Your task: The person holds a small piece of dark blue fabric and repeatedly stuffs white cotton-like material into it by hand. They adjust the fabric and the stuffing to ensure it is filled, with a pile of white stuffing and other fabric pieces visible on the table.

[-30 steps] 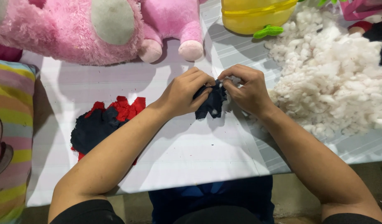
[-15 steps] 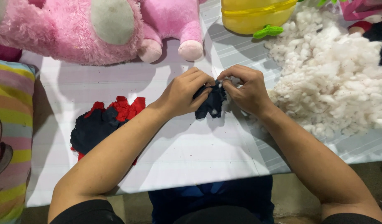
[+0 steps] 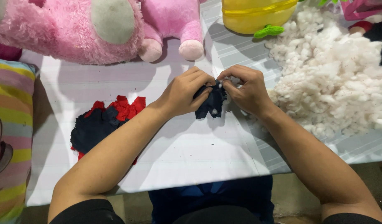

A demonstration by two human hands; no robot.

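A small dark navy fabric piece [image 3: 211,103] hangs between both hands above the white table [image 3: 191,153]. My left hand [image 3: 184,93] pinches its left side. My right hand [image 3: 247,89] grips its right side, with bits of white stuffing showing at the fingertips. The two hands touch at the cloth's top edge. A big heap of white stuffing [image 3: 336,79] lies just right of my right hand. A flat pile of navy and red fabric pieces [image 3: 104,124] rests on the table under my left forearm.
Two pink plush toys [image 3: 75,29] [image 3: 170,25] sit along the far edge. A yellow plush with a green tag [image 3: 257,14] lies at the top right. A striped pastel cushion [image 3: 10,128] fills the left edge. The table's near edge runs just past my elbows.
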